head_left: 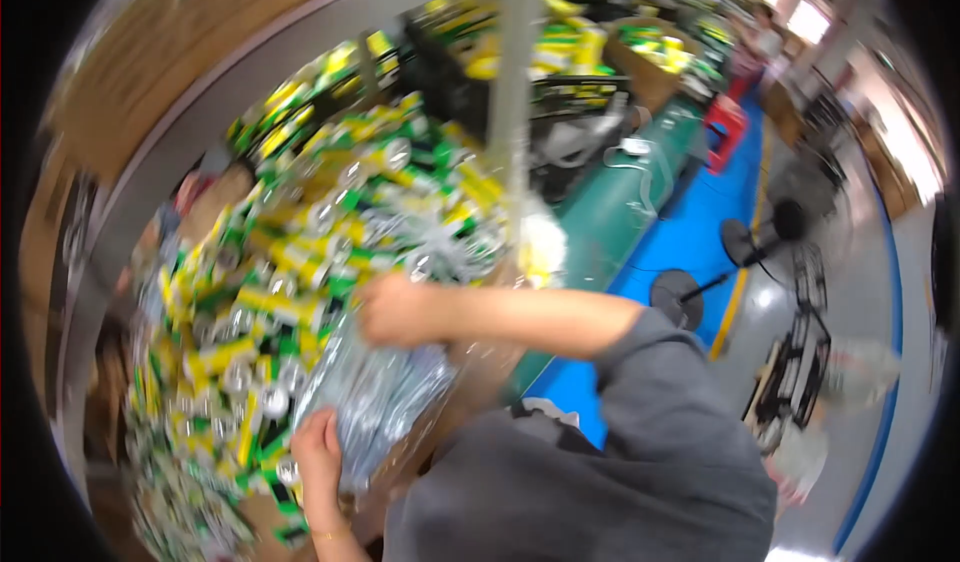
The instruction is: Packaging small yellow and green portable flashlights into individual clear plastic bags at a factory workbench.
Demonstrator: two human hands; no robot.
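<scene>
A stack of clear plastic bags (385, 407) lies at the near edge of a large heap of small yellow, green and black packages (290, 252) with clear, shiny parts. My right hand (392, 310) is closed at the upper end of the stack, its fingers curled around the plastic; motion blurs the detail. By the lower left edge of the bags is my left hand (318, 447), with thumb and fingers drawn together at the film. Just beyond my right hand, a bunch of crumpled clear plastic (430, 237) rests on the heap.
A pale upright post (510, 112) rises behind the heap. To the right runs a green conveyor belt (615, 202) carrying a white cable. More packages fill black crates (575, 92) at the back. A person (215, 202) stands across the heap; black-based stands (680, 297) occupy the aisle.
</scene>
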